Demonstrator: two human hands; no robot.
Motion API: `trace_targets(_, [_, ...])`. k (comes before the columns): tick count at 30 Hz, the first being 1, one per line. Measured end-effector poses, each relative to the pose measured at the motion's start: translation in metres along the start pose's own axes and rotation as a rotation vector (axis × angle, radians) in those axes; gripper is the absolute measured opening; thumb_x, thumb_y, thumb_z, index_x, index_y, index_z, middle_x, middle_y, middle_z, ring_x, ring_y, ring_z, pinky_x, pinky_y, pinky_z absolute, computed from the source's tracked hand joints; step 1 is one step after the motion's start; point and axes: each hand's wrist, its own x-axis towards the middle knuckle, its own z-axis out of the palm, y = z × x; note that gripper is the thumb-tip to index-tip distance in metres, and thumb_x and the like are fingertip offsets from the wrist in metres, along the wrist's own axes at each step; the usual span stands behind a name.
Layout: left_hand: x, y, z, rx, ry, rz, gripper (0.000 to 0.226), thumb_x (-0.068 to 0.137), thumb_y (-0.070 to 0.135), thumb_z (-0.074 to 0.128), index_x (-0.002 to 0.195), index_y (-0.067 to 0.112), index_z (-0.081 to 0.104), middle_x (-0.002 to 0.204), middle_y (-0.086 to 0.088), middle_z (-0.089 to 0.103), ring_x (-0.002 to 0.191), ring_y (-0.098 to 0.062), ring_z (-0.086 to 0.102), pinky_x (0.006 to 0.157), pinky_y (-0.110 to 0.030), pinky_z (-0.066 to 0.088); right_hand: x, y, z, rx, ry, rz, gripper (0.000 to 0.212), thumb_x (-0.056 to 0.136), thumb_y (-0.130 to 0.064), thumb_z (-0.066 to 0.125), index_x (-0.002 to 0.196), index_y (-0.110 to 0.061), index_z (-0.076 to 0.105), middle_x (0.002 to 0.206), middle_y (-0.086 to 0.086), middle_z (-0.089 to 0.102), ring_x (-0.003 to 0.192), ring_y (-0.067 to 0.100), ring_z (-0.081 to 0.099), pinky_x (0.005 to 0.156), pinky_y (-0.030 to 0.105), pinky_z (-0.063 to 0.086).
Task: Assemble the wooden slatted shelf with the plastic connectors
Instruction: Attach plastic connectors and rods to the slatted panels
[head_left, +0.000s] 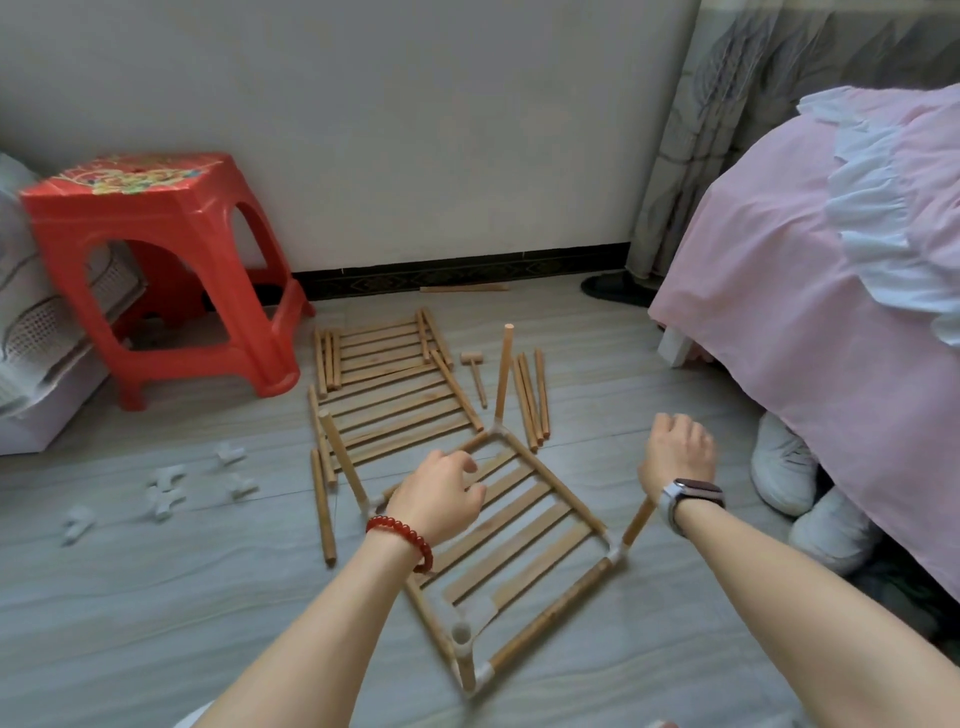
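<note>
Head view looks down on a partly built wooden slatted shelf lying on the grey floor, a frame of dowels joined at its corners by white plastic connectors, with dowel legs rising from several corners. Over its far left part the left hand, a red bead bracelet on its wrist, has its fingers curled downward around the frame's upper left edge; whether it actually grips the wood cannot be told. To the right the right hand, with a smartwatch on the wrist, hangs just above the right corner leg with fingers loosely curled, holding nothing visible.

Beyond the shelf lie two more slatted panels flat on the floor, loose dowels beside them, and a small wooden mallet between. Spare white connectors are scattered to the left. A red plastic stool stands near the wall at the left, a bed with pink sheet is at the right, and white shoes sit under it.
</note>
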Motion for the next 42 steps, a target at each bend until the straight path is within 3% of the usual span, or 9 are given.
trace_targets(8, [0.005,-0.016,-0.025,-0.077,0.172,-0.138,0.040,0.095,0.028,0.049,0.132,0.014,0.047,0.131,-0.009,0.046,0.111,-0.019,0.051,0.084,-0.027,0.039,-0.091,-0.086,-0.019,0.636,-0.610,-0.606,0.035,0.100,-0.033,0.039,0.125,-0.015,0.055,0.118,0.005,0.063,0.105,0.017,0.060,0.087,0.029,0.049])
trace_targets(11, [-0.005,-0.029,-0.031,-0.088,0.181,-0.206,0.044,0.094,0.026,0.050,0.134,0.010,0.043,0.134,-0.013,0.046,0.121,-0.025,0.046,0.094,-0.031,0.038,-0.144,-0.117,-0.013,0.378,-0.738,-0.774,0.047,0.093,-0.053,0.038,0.122,-0.019,0.053,0.105,0.004,0.067,0.095,0.021,0.062,0.082,0.038,0.053])
trace_targets(18, [-0.030,-0.039,-0.045,-0.257,0.183,-0.254,0.037,0.094,0.020,0.051,0.129,0.009,0.049,0.132,-0.011,0.050,0.118,-0.024,0.049,0.084,-0.025,0.035,-0.154,-0.108,-0.019,-0.073,-0.702,-0.942,0.024,0.093,-0.024,0.051,0.111,-0.009,0.045,0.081,0.006,0.051,0.072,0.024,0.051,0.061,0.036,0.045])
trace_targets(24, [-0.037,-0.023,-0.048,-1.155,-0.040,-0.546,0.031,0.092,0.028,0.059,0.114,0.008,0.052,0.102,-0.015,0.051,0.077,-0.022,0.056,0.069,-0.033,0.049,-0.126,-0.042,-0.038,-0.473,-0.790,-0.800,0.031,0.095,-0.022,0.049,0.068,-0.010,0.039,0.063,0.002,0.037,0.052,0.017,0.034,0.048,0.024,0.026])
trace_targets(27, [-0.036,-0.009,-0.044,-1.346,-0.130,-0.610,0.036,0.091,0.041,0.057,0.106,0.009,0.053,0.101,-0.017,0.048,0.075,-0.023,0.055,0.064,-0.033,0.048,-0.112,-0.009,-0.043,-0.602,-0.787,-0.656,0.022,0.097,-0.019,0.040,0.089,-0.002,0.051,0.066,0.003,0.037,0.062,0.023,0.040,0.050,0.027,0.028])
trace_targets(31, [-0.032,0.011,-0.038,-1.369,-0.112,-0.563,0.041,0.093,0.045,0.051,0.113,0.009,0.051,0.104,-0.016,0.047,0.073,-0.023,0.054,0.060,-0.033,0.046,-0.095,-0.016,-0.060,0.002,-0.610,-0.600,0.031,0.098,-0.029,0.042,0.116,-0.012,0.059,0.109,0.005,0.064,0.099,0.021,0.061,0.083,0.033,0.050])
trace_targets(35, [-0.030,0.030,-0.032,-1.343,-0.097,-0.522,0.047,0.096,0.053,0.037,0.125,0.017,0.043,0.112,-0.013,0.044,0.086,-0.027,0.054,0.065,-0.033,0.045,-0.094,-0.056,-0.089,0.730,-0.526,-0.670,0.034,0.095,-0.032,0.051,0.128,-0.022,0.051,0.108,-0.004,0.058,0.093,0.012,0.059,0.080,0.023,0.050])
trace_targets(39, [-0.029,0.037,-0.029,-1.305,-0.225,-0.449,0.058,0.094,0.061,0.019,0.099,0.012,0.048,0.093,-0.015,0.052,0.100,-0.028,0.054,0.082,-0.036,0.042,-0.106,-0.088,-0.089,0.764,-0.427,-0.823,0.036,0.090,-0.032,0.059,0.124,-0.022,0.054,0.105,-0.003,0.045,0.083,0.009,0.050,0.073,0.016,0.045])
trace_targets(42, [-0.026,0.031,-0.030,-1.294,-0.181,-0.430,0.068,0.094,0.063,0.013,0.143,0.019,0.028,0.140,-0.017,0.042,0.117,-0.030,0.051,0.099,-0.041,0.039,-0.100,-0.106,-0.082,0.751,-0.386,-0.829,0.032,0.091,-0.034,0.058,0.118,-0.017,0.058,0.097,-0.007,0.039,0.075,0.004,0.041,0.070,0.016,0.038])
